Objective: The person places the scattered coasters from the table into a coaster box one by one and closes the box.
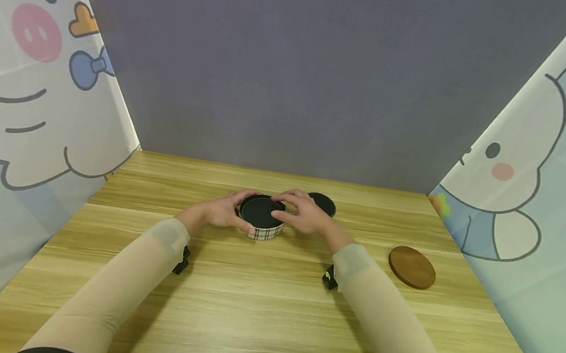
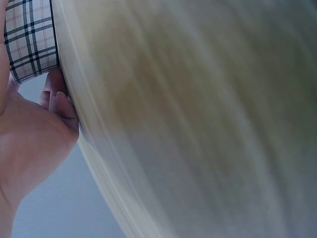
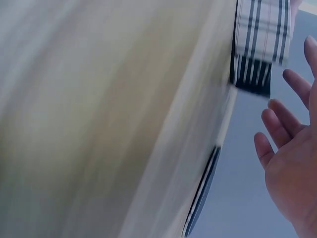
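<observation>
A round plaid tin (image 1: 265, 234) with a black inside sits on the table; its checked side also shows in the left wrist view as a plaid wall (image 2: 30, 37). My left hand (image 1: 222, 210) grips it from the left, thumb at the front and fingers round the far side. Over the right rim hovers my right hand (image 1: 305, 213), fingers loosely bent and spread. In the right wrist view these fingers (image 3: 277, 126) stand apart from the plaid side. Just behind the right hand lies a black disc (image 1: 326, 204), partly covered by it.
A round brown wooden disc (image 1: 412, 268) lies at the right of the wood-grain table (image 1: 248, 311). A grey panel (image 1: 294, 74) rises at the back, and cartoon-printed sheets (image 1: 526, 225) stand on both sides. A dark ribbed piece (image 3: 253, 75) shows beside the tin.
</observation>
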Available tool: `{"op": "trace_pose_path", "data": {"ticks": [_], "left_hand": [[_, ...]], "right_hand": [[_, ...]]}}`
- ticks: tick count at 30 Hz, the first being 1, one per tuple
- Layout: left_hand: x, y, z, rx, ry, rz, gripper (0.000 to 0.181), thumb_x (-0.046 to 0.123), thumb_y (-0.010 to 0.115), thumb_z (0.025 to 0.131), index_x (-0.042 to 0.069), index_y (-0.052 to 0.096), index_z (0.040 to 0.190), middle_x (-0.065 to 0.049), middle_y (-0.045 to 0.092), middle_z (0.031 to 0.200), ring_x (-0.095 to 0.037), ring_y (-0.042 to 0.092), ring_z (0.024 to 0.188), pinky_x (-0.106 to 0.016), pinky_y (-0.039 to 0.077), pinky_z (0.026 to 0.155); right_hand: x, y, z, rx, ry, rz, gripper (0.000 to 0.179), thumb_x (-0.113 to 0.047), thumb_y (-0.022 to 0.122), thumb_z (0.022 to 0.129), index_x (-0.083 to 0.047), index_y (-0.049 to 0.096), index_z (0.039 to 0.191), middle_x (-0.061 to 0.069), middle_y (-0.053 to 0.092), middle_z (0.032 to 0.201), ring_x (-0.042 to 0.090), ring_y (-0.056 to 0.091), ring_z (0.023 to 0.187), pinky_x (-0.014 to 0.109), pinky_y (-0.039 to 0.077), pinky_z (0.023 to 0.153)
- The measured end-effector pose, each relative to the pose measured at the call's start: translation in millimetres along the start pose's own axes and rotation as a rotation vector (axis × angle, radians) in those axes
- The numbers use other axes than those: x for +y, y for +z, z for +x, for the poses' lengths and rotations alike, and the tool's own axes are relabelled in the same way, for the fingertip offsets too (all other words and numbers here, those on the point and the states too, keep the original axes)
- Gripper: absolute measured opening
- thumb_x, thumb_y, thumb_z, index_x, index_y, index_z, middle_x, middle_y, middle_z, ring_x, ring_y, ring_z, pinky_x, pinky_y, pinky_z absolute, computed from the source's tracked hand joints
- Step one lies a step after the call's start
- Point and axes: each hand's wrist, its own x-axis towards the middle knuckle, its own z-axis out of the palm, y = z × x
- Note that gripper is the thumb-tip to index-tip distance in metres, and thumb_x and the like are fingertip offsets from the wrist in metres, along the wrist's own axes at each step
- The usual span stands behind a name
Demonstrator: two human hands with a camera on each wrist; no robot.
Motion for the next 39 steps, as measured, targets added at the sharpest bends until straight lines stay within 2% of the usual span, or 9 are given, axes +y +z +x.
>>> {"op": "trace_pose_path", "data": {"ticks": [7,14,18,24,27,34,39], "left_hand": [[-0.1,0.6,0.7,0.02,-0.01,0.01,0.121,0.05,0.096,0.084,0.036,0.019,0.176,-0.029,0.013,0.177,-0.055,0.019,0.163,-0.079,0.02,0.126],[-0.3,1.2,1.4,0.035,0.004,0.019,0.12,0.047,0.096,0.085,0.033,0.019,0.177,-0.032,0.018,0.172,-0.057,0.031,0.156,-0.078,0.023,0.126],[-0.6,1.4,2.0,0.035,0.002,0.012,0.12,0.046,0.096,0.086,0.033,0.019,0.177,-0.032,0.018,0.172,-0.057,0.031,0.156,-0.078,0.023,0.126],[-0.5,1.8,2.0,0.029,-0.003,0.0,0.119,0.046,0.096,0.086,0.033,0.019,0.177,-0.031,0.016,0.174,-0.056,0.029,0.157,-0.078,0.023,0.126],[0.0,1.8,1.7,0.026,-0.003,-0.011,0.119,0.044,0.096,0.086,0.033,0.02,0.176,-0.031,0.016,0.174,-0.056,0.027,0.158,-0.078,0.021,0.126],[-0.4,1.8,2.8,0.026,0.003,-0.021,0.12,0.044,0.096,0.086,0.032,0.019,0.177,-0.031,0.014,0.175,-0.057,0.024,0.16,-0.079,0.02,0.126],[-2.3,1.0,2.2,0.024,0.002,-0.019,0.12,0.045,0.096,0.086,0.032,0.018,0.177,-0.03,0.014,0.175,-0.056,0.027,0.158,-0.078,0.022,0.126]], "right_hand": [[30,-16,-13.3,0.061,0.026,0.0,0.054,-0.046,0.063,0.112,-0.02,0.059,0.159,0.016,0.045,0.168,0.043,0.04,0.157,0.068,0.033,0.127],[57,-29,-19.1,0.105,0.101,0.004,0.052,-0.041,0.064,0.113,-0.015,0.061,0.158,0.021,0.048,0.165,0.046,0.044,0.152,0.068,0.037,0.124],[69,-34,-18.9,0.079,0.179,-0.023,0.05,-0.04,0.062,0.113,-0.018,0.06,0.159,0.022,0.041,0.17,0.049,0.036,0.155,0.071,0.032,0.125],[79,-40,-15.7,0.001,0.254,-0.085,0.05,-0.035,0.059,0.115,-0.023,0.055,0.164,0.021,0.026,0.18,0.056,0.016,0.165,0.081,0.01,0.127],[81,-43,-13.2,-0.041,0.276,-0.108,0.051,-0.033,0.057,0.116,-0.026,0.051,0.166,0.019,0.02,0.183,0.058,0.011,0.166,0.084,0.003,0.126],[84,-46,-9.3,-0.1,0.317,-0.158,0.051,-0.034,0.056,0.116,-0.032,0.049,0.167,0.014,0.023,0.183,0.054,0.018,0.165,0.083,0.005,0.127],[81,-47,-13.1,-0.099,0.325,-0.14,0.051,-0.037,0.063,0.113,-0.032,0.055,0.163,0.019,0.029,0.178,0.054,0.023,0.161,0.081,0.008,0.127]]}}
